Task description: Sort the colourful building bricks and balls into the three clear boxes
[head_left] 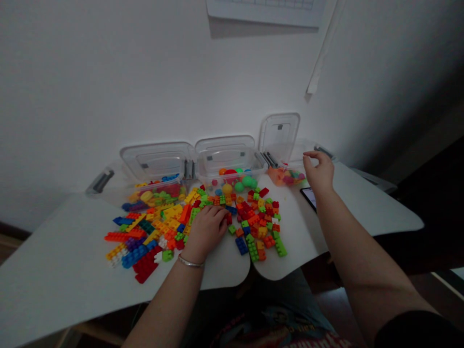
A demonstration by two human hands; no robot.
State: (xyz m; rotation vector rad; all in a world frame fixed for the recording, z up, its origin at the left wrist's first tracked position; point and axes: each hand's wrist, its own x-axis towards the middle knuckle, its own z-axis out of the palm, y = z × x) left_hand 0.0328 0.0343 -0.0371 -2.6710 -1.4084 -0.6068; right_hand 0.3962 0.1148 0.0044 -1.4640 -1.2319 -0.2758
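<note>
My left hand [208, 231], with a bracelet [190, 261] at the wrist, rests palm down among the building bricks. Its curled fingers touch a small red brick [228, 218]; the fingertips are partly hidden. To its left lies a pile of long and short bricks [168, 223], to its right a spread of smaller ones [259, 216]. My right hand [319, 170] is raised above the right side of the table, thumb and forefinger brought together near the right clear box [287, 176]. Whatever those fingertips may hold is too small to make out.
Against the wall stand clear boxes with raised lids, the left one [155, 193] holding bricks and the middle one [232, 169] colored balls. A phone [309, 198] lies under my right wrist. The white table [79, 270] has a notch at its front edge.
</note>
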